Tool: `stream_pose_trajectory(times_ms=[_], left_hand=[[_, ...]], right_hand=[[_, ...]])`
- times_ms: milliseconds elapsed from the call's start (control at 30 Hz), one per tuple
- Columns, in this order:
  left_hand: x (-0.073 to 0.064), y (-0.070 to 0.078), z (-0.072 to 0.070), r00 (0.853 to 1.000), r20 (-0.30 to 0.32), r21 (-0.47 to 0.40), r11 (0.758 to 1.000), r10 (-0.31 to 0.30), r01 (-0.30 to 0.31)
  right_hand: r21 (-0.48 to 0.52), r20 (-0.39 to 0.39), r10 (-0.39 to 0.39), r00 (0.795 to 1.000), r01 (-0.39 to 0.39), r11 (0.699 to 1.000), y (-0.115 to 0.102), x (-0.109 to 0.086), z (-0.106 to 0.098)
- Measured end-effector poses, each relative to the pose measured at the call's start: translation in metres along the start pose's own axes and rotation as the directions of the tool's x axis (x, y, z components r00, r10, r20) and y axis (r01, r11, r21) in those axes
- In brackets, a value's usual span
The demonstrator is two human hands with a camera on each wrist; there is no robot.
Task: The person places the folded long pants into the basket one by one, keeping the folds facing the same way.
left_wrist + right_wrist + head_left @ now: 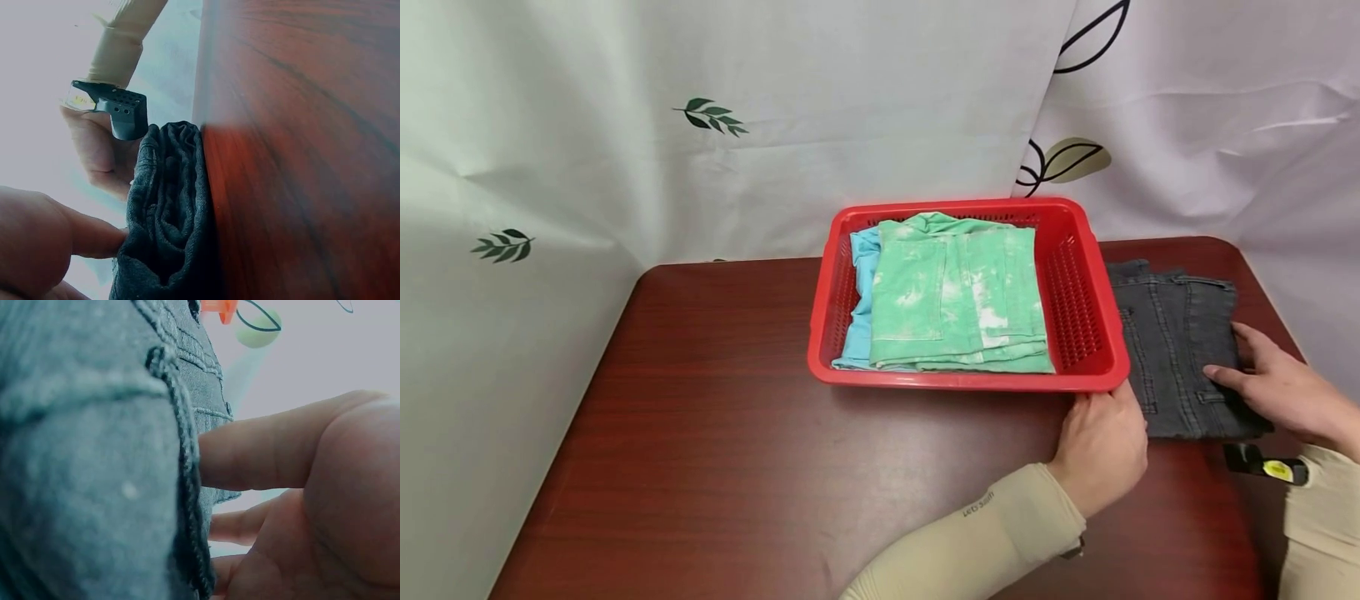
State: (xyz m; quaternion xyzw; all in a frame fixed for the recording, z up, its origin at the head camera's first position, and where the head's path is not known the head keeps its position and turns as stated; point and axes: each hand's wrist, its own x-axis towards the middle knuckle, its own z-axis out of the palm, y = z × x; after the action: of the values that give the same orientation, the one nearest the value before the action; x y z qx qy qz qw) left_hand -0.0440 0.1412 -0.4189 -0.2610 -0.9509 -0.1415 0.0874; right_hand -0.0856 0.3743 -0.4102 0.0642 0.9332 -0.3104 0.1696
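A folded pair of dark grey jeans [1172, 358] lies on the table, right of a red plastic basket [925, 382]. My left hand [1105, 446] is at the jeans' left side, under the basket's front right corner. One of its fingers [94, 236] touches the folded denim in the left wrist view; the others are mostly hidden, so I cannot tell how they lie. My right hand [1285, 383] holds the jeans' right edge, its thumb [256, 453] on the upper face and the other fingers at the edge. Folded green-and-white tie-dyed trousers [955, 292] lie in the basket over a light blue garment [861, 308].
The reddish-brown wooden table [700, 433] extends left and in front of the basket. A white curtain [820, 108] with leaf prints hangs behind and along the sides. A dark wrist camera [1243, 457] sits on the right wrist, close to the jeans' front right corner.
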Motion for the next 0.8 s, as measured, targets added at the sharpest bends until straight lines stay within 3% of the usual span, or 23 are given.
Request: stream_pose_trajectory(times_ms=[533, 800], left_hand=[[-0.0001, -0.0010, -0.0008, 1.000, 0.025, -0.115, 0.993, 0.007, -0.004], [0.0007, -0.0013, -0.0039, 1.000, 0.014, -0.119, 0.993, 0.017, -0.015]], right_hand=[[0.007, -0.022, 0.006, 1.000, -0.006, 1.000, 0.0010, -0.0012, -0.0005], [-0.008, -0.030, 0.021, 0.999, -0.021, 1.000, -0.0004, -0.0027, -0.0017]])
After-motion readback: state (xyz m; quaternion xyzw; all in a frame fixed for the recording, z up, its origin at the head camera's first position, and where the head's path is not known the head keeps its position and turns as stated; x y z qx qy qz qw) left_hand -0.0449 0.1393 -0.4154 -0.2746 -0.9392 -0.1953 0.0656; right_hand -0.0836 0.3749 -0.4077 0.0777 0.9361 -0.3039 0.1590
